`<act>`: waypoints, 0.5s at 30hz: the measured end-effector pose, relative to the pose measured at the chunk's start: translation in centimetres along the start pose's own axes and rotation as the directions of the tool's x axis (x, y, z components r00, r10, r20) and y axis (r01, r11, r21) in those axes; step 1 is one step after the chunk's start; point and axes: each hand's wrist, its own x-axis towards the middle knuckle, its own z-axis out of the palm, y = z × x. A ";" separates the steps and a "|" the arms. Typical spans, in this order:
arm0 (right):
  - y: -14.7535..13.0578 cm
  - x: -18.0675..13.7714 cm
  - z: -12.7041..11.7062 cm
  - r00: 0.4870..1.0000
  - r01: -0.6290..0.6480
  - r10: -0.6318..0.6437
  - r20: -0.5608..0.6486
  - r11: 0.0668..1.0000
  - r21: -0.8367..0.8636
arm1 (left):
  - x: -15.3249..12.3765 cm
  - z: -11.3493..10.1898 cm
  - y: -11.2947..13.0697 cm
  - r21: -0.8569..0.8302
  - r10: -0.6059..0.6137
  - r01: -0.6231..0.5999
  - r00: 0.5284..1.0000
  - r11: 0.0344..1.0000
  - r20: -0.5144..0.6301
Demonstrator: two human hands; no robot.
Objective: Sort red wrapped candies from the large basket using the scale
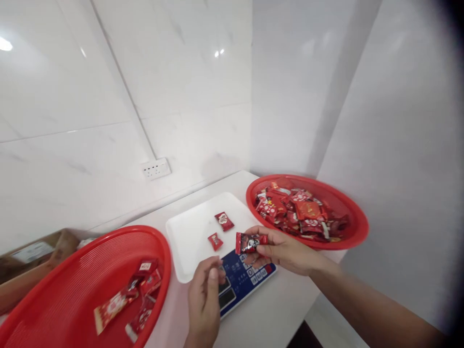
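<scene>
Left hand (pixel 205 296) — by scale (pixel 239 281) edge | right hand (pixel 282 250), apart — holding candy (pixel 248 242)

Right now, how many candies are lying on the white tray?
2: a larger candy farther back and a smaller candy just in front of it, near the blue keypad. The right hand covers a bit of the white tray, so another could be hidden.

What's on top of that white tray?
A larger red packet and a smaller red packet lie on the white tray. The left hand, right hand and held packet hide parts of its near edge; I can't see what's there.
</scene>
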 end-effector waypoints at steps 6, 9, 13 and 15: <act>2.0 1.3 3.9 0.993 -0.050 0.077 0.087 0.959 -0.280 | 0.2 0.0 -0.1 -0.029 -0.118 0.128 0.966 0.991 0.229; 2.3 1.2 4.3 1.000 -0.016 0.005 -0.026 0.892 -0.452 | 0.1 0.0 -0.1 0.017 -0.142 0.142 0.968 0.990 0.209; 2.8 1.2 4.6 0.984 0.055 -0.146 -0.102 0.796 -0.602 | 0.1 0.1 0.3 0.020 -0.168 0.168 0.964 0.986 0.206; 2.9 1.4 4.6 0.981 0.067 -0.159 -0.108 0.811 -0.581 | 0.3 -0.2 0.6 0.048 -0.160 0.154 0.973 0.987 0.169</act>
